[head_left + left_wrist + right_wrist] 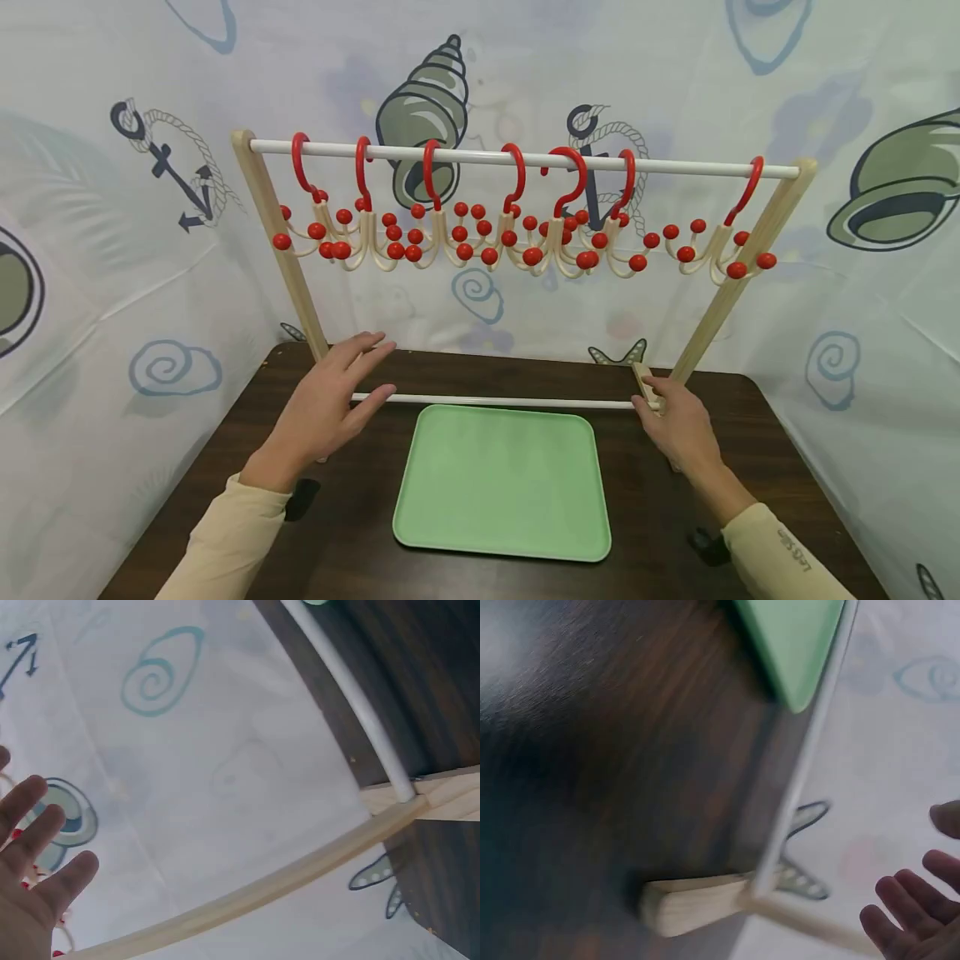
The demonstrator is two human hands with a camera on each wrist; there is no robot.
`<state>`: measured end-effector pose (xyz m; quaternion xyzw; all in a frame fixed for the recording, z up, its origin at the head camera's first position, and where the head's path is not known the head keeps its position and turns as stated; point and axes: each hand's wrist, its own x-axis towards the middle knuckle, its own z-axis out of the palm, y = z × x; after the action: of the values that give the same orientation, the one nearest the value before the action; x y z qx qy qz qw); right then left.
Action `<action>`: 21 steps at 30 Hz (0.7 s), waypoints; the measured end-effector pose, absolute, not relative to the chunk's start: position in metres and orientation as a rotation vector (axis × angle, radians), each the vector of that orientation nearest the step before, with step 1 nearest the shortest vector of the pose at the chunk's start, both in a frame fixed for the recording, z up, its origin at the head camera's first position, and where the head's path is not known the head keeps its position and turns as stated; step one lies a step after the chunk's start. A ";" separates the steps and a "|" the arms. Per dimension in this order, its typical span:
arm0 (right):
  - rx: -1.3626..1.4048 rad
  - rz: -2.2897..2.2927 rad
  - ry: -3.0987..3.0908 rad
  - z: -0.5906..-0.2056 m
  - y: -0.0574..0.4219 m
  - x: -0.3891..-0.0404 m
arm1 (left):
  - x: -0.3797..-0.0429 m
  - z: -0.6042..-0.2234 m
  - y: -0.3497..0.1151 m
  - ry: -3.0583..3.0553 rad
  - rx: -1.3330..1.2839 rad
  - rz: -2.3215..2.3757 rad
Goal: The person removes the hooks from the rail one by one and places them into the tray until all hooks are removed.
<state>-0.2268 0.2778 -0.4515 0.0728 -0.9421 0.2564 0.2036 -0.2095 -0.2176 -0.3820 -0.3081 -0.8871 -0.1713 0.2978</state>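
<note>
Hangers [555, 231] along the upper bar [468, 156], tray [504, 483] on the table [345, 533].

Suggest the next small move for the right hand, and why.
Probably raise the right hand toward the rightmost hanger: it hangs from the white rod on that hand's side, well apart from the other hangers, and the hand looks empty.

Your left hand [26, 904] is cut off by its wrist view's edge, your right hand [922, 930] likewise; the wood-grain tabletop [630, 787] blurs beneath.
</note>
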 end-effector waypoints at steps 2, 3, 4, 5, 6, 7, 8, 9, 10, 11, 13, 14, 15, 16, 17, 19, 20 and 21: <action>0.078 0.753 -2.621 -0.458 0.286 -0.229 | -0.205 -0.375 -0.217 -2.302 -0.801 -0.472; 0.011 0.777 -2.627 -0.461 0.290 -0.231 | -0.202 -0.370 -0.216 -2.280 -0.786 -0.477; -0.059 0.799 -2.635 -0.464 0.295 -0.232 | -0.199 -0.366 -0.215 -2.256 -0.772 -0.486; -0.131 0.816 -2.645 -0.467 0.299 -0.233 | -0.197 -0.361 -0.215 -2.232 -0.755 -0.500; -0.203 0.835 -2.652 -0.470 0.304 -0.235 | -0.194 -0.355 -0.214 -2.216 -0.738 -0.515; -0.268 0.853 -2.655 -0.474 0.308 -0.236 | -0.192 -0.348 -0.214 -2.200 -0.720 -0.530; -0.322 0.872 -2.655 -0.477 0.312 -0.238 | -0.189 -0.341 -0.213 -2.183 -0.700 -0.545; -0.365 0.886 -2.660 -0.481 0.316 -0.239 | -0.188 -0.333 -0.213 -2.161 -0.683 -0.566; -0.398 0.898 -2.663 -0.484 0.319 -0.241 | -0.186 -0.325 -0.213 -2.137 -0.663 -0.591; -0.420 0.918 -2.661 -0.487 0.322 -0.243 | -0.185 -0.316 -0.213 -2.114 -0.639 -0.612; -0.435 0.949 -2.657 -0.493 0.327 -0.247 | -0.184 -0.298 -0.214 -2.054 -0.588 -0.665; -0.433 0.962 -2.656 -0.495 0.329 -0.249 | -0.185 -0.289 -0.215 -2.029 -0.563 -0.682; -0.432 0.977 -2.654 -0.498 0.330 -0.250 | -0.186 -0.280 -0.216 -2.005 -0.533 -0.702; -0.429 0.992 -2.648 -0.500 0.331 -0.252 | -0.188 -0.271 -0.218 -1.990 -0.501 -0.716; -0.427 1.007 -2.638 -0.503 0.331 -0.254 | -0.191 -0.262 -0.220 -1.983 -0.469 -0.724; -0.422 1.037 -2.614 -0.508 0.331 -0.257 | -0.198 -0.246 -0.226 -2.001 -0.412 -0.736; -0.414 1.049 -2.605 -0.511 0.330 -0.259 | -0.202 -0.239 -0.229 -2.026 -0.377 -0.745; -0.406 1.061 -2.599 -0.514 0.330 -0.260 | -0.206 -0.233 -0.232 -2.049 -0.340 -0.768</action>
<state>-0.2604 0.3296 -0.5138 -0.1415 -0.9057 0.3697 0.1518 -0.2059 -0.2319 -0.2325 -0.1373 -0.8277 -0.3101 0.4470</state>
